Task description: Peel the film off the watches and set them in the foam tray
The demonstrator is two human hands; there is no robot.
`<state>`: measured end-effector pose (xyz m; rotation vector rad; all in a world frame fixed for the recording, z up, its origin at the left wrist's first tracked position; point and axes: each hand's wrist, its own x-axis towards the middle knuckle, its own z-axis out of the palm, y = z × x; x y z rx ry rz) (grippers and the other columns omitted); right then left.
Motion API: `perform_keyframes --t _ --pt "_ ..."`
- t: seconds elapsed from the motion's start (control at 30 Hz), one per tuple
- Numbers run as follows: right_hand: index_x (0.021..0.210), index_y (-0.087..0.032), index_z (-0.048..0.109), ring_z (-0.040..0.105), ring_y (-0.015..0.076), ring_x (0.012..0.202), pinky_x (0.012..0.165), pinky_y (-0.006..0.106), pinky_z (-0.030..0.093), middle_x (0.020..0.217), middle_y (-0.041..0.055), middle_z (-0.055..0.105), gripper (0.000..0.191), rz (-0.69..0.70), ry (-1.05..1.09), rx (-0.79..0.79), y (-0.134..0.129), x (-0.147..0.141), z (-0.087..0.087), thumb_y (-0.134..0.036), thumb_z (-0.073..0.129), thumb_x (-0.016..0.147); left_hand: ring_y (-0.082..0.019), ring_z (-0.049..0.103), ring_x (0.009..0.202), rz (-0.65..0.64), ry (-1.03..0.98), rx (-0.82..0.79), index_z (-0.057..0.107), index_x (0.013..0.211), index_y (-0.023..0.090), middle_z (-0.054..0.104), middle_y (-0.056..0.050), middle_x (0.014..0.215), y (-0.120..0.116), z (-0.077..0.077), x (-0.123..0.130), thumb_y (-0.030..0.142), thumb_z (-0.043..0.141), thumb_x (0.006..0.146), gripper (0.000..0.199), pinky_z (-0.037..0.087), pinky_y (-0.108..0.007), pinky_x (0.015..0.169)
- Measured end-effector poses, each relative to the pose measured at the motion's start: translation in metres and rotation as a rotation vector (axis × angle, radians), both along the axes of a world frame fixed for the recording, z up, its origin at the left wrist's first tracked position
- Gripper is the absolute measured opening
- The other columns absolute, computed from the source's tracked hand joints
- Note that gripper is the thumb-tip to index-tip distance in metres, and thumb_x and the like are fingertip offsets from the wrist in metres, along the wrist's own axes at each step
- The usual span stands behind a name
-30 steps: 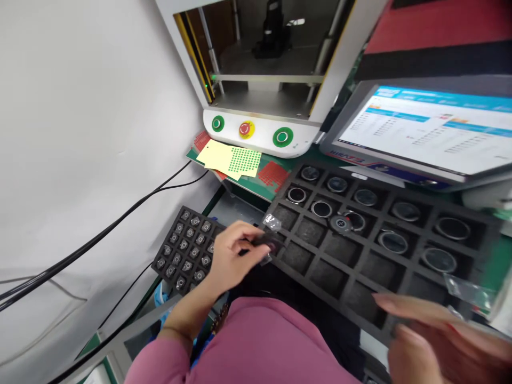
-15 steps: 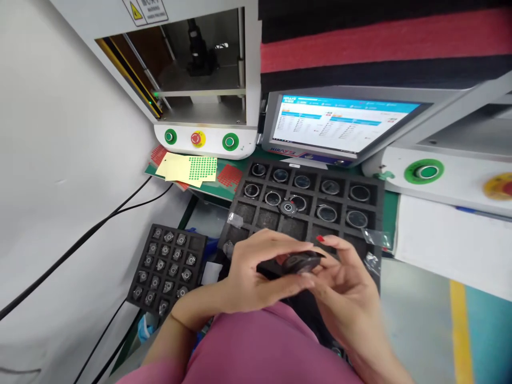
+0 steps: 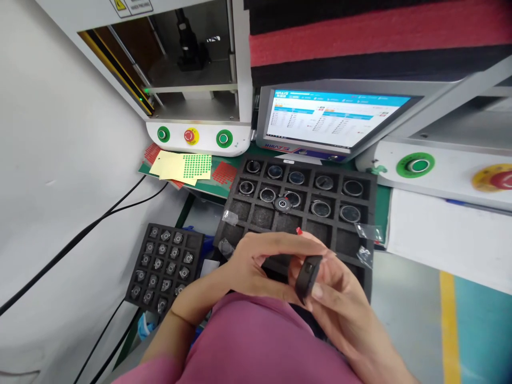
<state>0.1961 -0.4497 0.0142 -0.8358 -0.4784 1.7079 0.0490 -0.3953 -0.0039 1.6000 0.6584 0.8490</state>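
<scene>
A black watch case point(image 3: 309, 277) is turned on edge in front of my body, its side with a small button facing me. My right hand point(image 3: 344, 298) grips it, thumb on the near side and fingers behind. My left hand point(image 3: 256, 266) curves round it, index finger over the top and thumb at the lower edge. Past the hands lies a black foam tray point(image 3: 332, 232) with round watch cases in its two far rows. One watch case point(image 3: 283, 204) rests back up across a divider, with a red spot beside it.
At left, a smaller foam tray point(image 3: 191, 242) holds several small wrapped parts. Sticker sheets point(image 3: 172, 166) lie below a press with buttons point(image 3: 189, 136). A monitor point(image 3: 320, 120) stands behind the big tray. White paper point(image 3: 432, 229) and a pen point(image 3: 460, 202) are at right.
The watch case has turned from lying nearly flat to standing on edge. My right fingers have closed in around it, and the view has shifted slightly.
</scene>
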Motion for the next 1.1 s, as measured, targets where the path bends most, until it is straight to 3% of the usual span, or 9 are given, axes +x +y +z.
perform_keyframes --t 0.1,0.17,0.23,0.37,0.53,0.73,1.1 --pt "0.110 -0.026 0.063 0.063 0.0133 0.056 0.052 0.024 0.056 0.078 0.0000 0.069 0.037 -0.146 -0.094 0.005 0.000 0.003 -0.005 -0.031 0.080 0.078 -0.024 0.073 0.100 -0.019 -0.202 -0.086 0.062 0.131 0.035 0.074 -0.004 0.116 0.001 0.003 0.000 0.028 0.085 0.071 0.065 0.061 -0.036 0.090" --pt "0.096 -0.023 0.067 0.063 0.0123 0.060 0.057 0.022 0.057 0.074 0.0001 0.066 0.019 -0.277 -0.197 0.008 -0.003 0.007 -0.003 -0.030 0.077 0.081 -0.023 0.073 0.100 -0.009 -0.223 -0.091 0.058 0.136 0.035 0.073 -0.005 0.118 0.000 0.004 -0.001 0.025 0.086 0.070 0.072 0.061 -0.034 0.088" --pt "0.080 -0.020 0.067 0.060 0.0105 0.059 0.058 0.018 0.055 0.065 -0.0012 0.061 0.013 -0.334 -0.276 0.048 -0.008 0.011 0.004 -0.029 0.076 0.083 -0.023 0.074 0.099 -0.014 -0.192 -0.068 0.057 0.137 0.033 0.072 -0.006 0.121 -0.002 0.007 -0.002 0.024 0.086 0.070 0.074 0.062 -0.033 0.087" --pt "0.075 -0.022 0.068 0.061 0.0106 0.052 0.052 0.017 0.054 0.057 -0.0019 0.063 0.015 -0.144 -0.238 0.126 -0.015 0.018 0.017 -0.031 0.076 0.084 -0.024 0.073 0.101 -0.020 -0.097 0.089 0.057 0.137 0.035 0.070 -0.006 0.125 -0.004 0.016 -0.003 0.023 0.083 0.074 0.069 0.060 -0.035 0.091" --pt "0.070 -0.023 0.071 0.062 0.0126 0.046 0.048 0.019 0.053 0.054 0.0002 0.066 0.017 0.024 -0.095 0.045 -0.012 0.019 0.017 -0.032 0.078 0.082 -0.023 0.072 0.104 -0.058 -0.033 0.181 0.052 0.140 0.036 0.068 -0.004 0.128 -0.003 0.022 -0.002 0.028 0.078 0.079 0.067 0.061 -0.033 0.089" --pt "0.065 -0.023 0.069 0.063 0.0156 0.051 0.054 0.025 0.054 0.056 0.0011 0.066 0.022 0.080 -0.058 -0.098 -0.016 0.022 0.021 -0.035 0.080 0.080 -0.019 0.070 0.108 -0.055 -0.086 0.323 0.058 0.134 0.022 0.069 -0.007 0.125 -0.002 0.018 0.000 0.032 0.077 0.081 0.058 0.061 -0.028 0.091" --pt "0.064 -0.022 0.067 0.055 0.0124 0.049 0.053 0.023 0.047 0.051 -0.0005 0.062 0.024 0.064 -0.036 -0.111 -0.017 0.022 0.022 -0.035 0.081 0.079 -0.019 0.070 0.109 -0.062 -0.074 0.293 0.061 0.129 0.017 0.070 -0.010 0.124 0.000 0.026 0.003 0.023 0.077 0.081 0.051 0.059 -0.026 0.093"
